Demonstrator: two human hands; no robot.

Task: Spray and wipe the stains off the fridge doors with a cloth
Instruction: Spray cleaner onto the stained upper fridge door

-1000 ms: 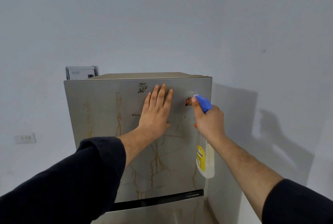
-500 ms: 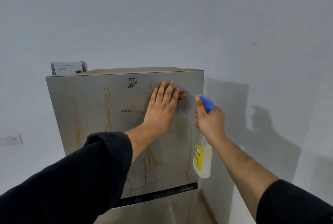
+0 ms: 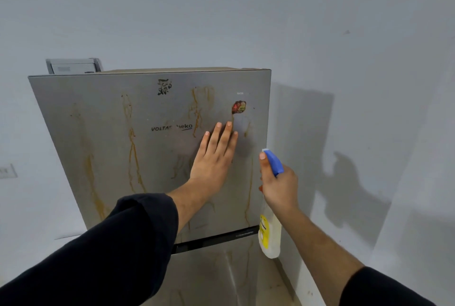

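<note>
While the door (image 3: 98,133) (streaked with brown stains (image 3: 133,148)) is pressed by the flat, straight-fingered left hand (image 3: 211,165), the bottle (image 3: 269,234) is gripped at its blue head by the right hand (image 3: 280,187), just right of the left.

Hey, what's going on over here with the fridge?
A person is cleaning a stained fridge. Their left hand lies flat on the upper door, fingers straight, just below a red sticker. Their right hand holds a spray bottle by its blue trigger head, nozzle aimed at the door's right side. Brown drip stains streak the upper door and the lower door. No cloth is in view.
</note>
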